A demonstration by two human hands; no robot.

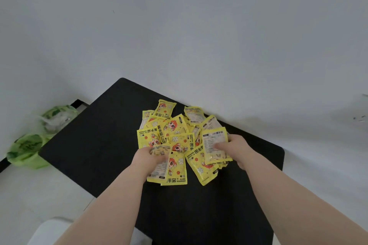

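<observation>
Bottom of frame: two bare forearms run fwd over the black matt rectangular bench (103, 145).

Lower centre: left hand (148, 158) holds a flat yellow film sachet (159, 165), printed back up. Thumb is on top and fingers are curled under, so it's clenched on it, tho blur hides the fingertips. The sachet sits on the near-left rim of the pile, overlapping a face-up one w/ a cartoon figure.

Right of centre: right hand (238, 150) grasps a second yellow sachet (215, 145), also back up. Thumb presses the label and fingers are tucked beneath, out of sight. There may be more sachets stacked under it; can't tell.

Centre: loose heap of yellow hand-warmer sachets (171, 131), overlapping at all angles, some face up, some back up. A few lie near the bench's far-right edge.

Step in hand, prob.: pulling sachets off the heap and collecting them. To do it well:
- pinch at the sealed border, not the filled middle; the film looks slick
- lift clear before moving sideways so neighbours don't drag along
- turn each to the same face & direction before adding it to a stack
- work from the heap's rim inward, and take the ones by the far-right edge early so none slips off

Further back, left of frame: green translucent plastic bags (29, 149) on the pale floor. Plain grey-white wall (199, 26) fills the upper frame.
</observation>
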